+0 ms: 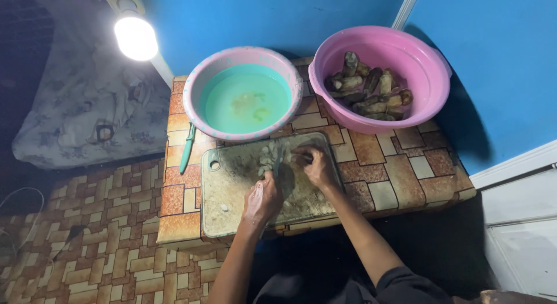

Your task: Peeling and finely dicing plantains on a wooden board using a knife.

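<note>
A pale, stained cutting board [232, 199] lies on a low tiled table [400, 170]. A small heap of greyish cut pieces [274, 154] sits at the board's far edge. My left hand [262, 198] rests on the board just below the heap, its fingers touching the pieces. To the right of the heap, my right hand [316, 163] has its fingers curled around a dark handle, seemingly a knife. The blade is hidden.
A pink-rimmed basin of greenish water [243, 95] stands behind the board. A pink basin [418, 66] with several dark, oblong vegetables sits at the right. A green-handled tool [187, 147] lies left of the board. A bright lamp [136, 38] shines at upper left.
</note>
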